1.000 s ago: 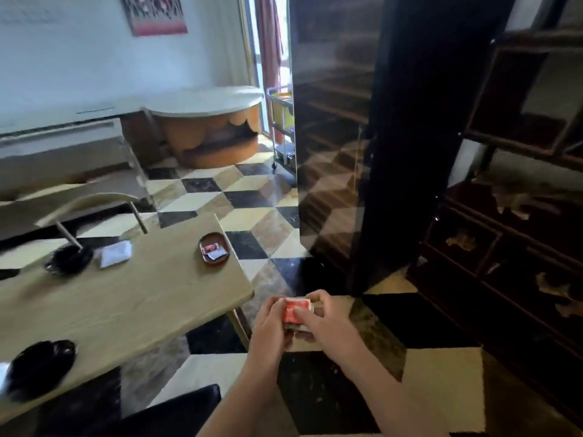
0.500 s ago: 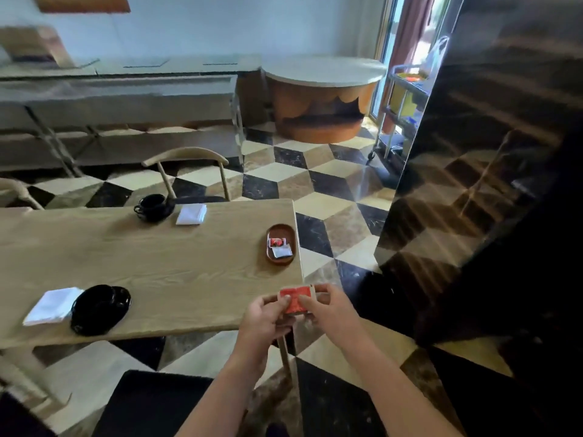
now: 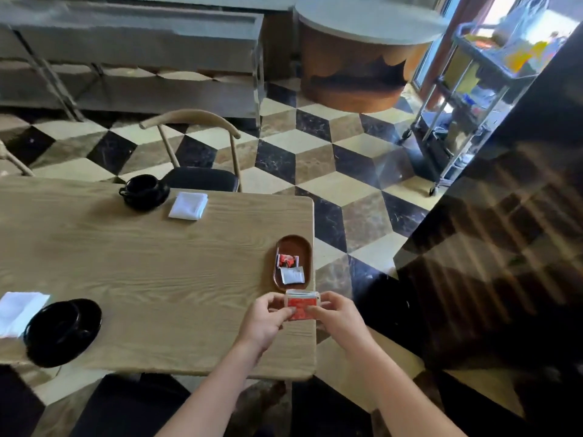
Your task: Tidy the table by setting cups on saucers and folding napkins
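Checkered floor [image 3: 315,159] in black, cream and brown spreads wide around the long wooden worktop [image 3: 151,272], and that worktop is our landmark. Beyond its far edge, a wooden chair [image 3: 195,146] with a dark seat is tucked in close. Off past the worktop's right end, well apart, a metal trolley [image 3: 467,99] stands by the bright doorway, with a round counter [image 3: 362,55] behind. On the worktop's near left corner sits a black cup on saucer [image 3: 61,331], with a white napkin [image 3: 19,312] touching its left side and running off the picture. At the far edge, a second black cup and saucer [image 3: 143,191], and just right of it a folded white napkin [image 3: 188,205], lying flat. Near the right end, a brown oval tray [image 3: 293,247] holding two small packets, one red, one white. Now the hands, both at the worktop's right near corner, just this side of the tray: the left hand [image 3: 263,323] and right hand [image 3: 339,320] together hold a small red and white packet [image 3: 301,307], fingers of each curled in and pinching its sides, thumbs on the red face
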